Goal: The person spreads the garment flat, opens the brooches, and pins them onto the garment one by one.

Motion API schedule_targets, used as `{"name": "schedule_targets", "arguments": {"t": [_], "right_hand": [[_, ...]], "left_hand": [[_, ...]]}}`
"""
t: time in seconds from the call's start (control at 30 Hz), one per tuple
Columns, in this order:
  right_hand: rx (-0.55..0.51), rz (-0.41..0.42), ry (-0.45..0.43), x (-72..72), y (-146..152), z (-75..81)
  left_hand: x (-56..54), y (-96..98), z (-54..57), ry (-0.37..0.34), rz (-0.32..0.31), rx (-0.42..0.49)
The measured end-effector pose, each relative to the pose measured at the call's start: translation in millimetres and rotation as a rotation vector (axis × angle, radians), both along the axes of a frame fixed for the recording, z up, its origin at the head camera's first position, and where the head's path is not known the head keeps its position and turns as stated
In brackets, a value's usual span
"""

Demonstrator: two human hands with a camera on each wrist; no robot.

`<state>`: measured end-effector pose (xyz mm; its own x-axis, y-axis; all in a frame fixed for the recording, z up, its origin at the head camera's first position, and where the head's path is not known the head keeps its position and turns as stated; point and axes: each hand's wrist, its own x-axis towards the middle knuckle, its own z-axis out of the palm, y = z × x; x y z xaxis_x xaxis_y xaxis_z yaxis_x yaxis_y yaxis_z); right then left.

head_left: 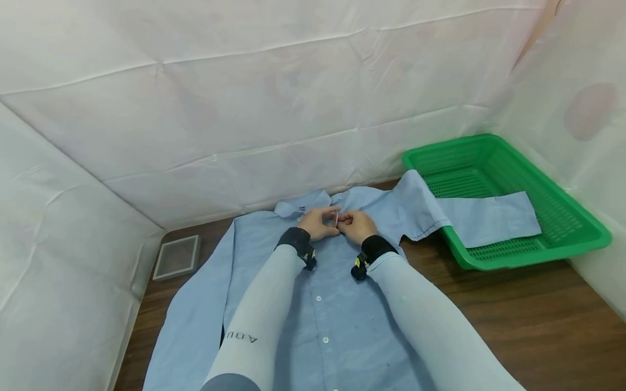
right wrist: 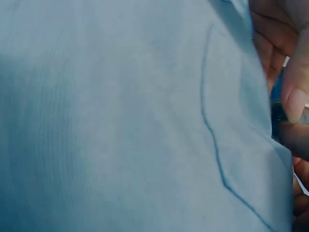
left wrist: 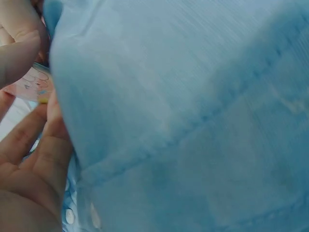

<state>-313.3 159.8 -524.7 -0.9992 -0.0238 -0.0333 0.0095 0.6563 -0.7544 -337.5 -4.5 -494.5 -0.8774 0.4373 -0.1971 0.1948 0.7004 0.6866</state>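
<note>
A light blue button-up shirt [head_left: 293, 282] lies spread out with its collar [head_left: 303, 202] toward the back wall. Just below the collar, my left hand [head_left: 318, 224] holds a small thin item [head_left: 336, 219] between thumb and fingers. Facing it, my right hand [head_left: 358, 226] pinches the same item with thumb and fingertips. The left wrist view shows a pinkish, see-through surface on this printed item [left wrist: 35, 83], with a small drawing; I cannot tell its kind. Shirt cloth [right wrist: 145, 121] fills most of the right wrist view and partly hides the fingers.
A green plastic basket [head_left: 538, 260] stands on the right, with one shirt sleeve [head_left: 494, 217] draped over its rim. To the left, a small clear box with a pale frame [head_left: 177, 257] sits on the brown wooden table [head_left: 528, 315]. White sheeting [head_left: 274, 108] encloses the back and sides.
</note>
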Motion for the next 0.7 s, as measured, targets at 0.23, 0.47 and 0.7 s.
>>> {"name": "schedule_targets", "arguments": {"t": [0.23,0.47,0.7], "right_hand": [[-0.188,-0.026,-0.042,-0.9,10,-3.7],[-0.170,-0.011,-0.004,10.0,7,6.9],[-0.180,-0.018,-0.025,12.3,8,9.5]], "left_hand": [[-3.2,-1.0,-2.9,-0.026,-0.012,0.038],[4.3,1.0,1.8,-0.050,0.013,0.034],[10.2,2.3,3.7,-0.044,0.033,0.053]]}}
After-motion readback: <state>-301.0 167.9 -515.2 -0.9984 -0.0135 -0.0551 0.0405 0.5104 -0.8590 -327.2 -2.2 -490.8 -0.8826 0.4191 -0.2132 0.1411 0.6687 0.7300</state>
